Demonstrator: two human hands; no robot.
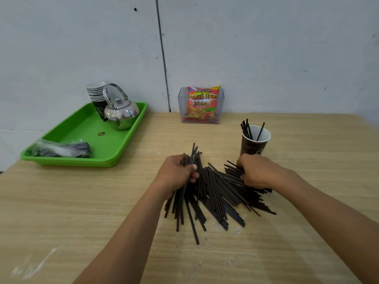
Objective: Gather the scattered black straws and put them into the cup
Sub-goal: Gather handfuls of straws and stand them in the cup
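A heap of black straws [217,193] lies on the wooden table [82,201] in front of me. My left hand [176,174] grips a bunch of straws at the heap's left side, fingers curled round them. My right hand [256,171] holds another bunch at the right side of the heap. Just behind my right hand stands a dark paper cup [254,143] with a white inside; several black straws stick up from it.
A green tray [86,130] at the back left carries a metal kettle [121,113], a stack of paper cups [97,97] and a plastic bag [61,149]. A clear box with a snack packet [202,105] stands against the wall.
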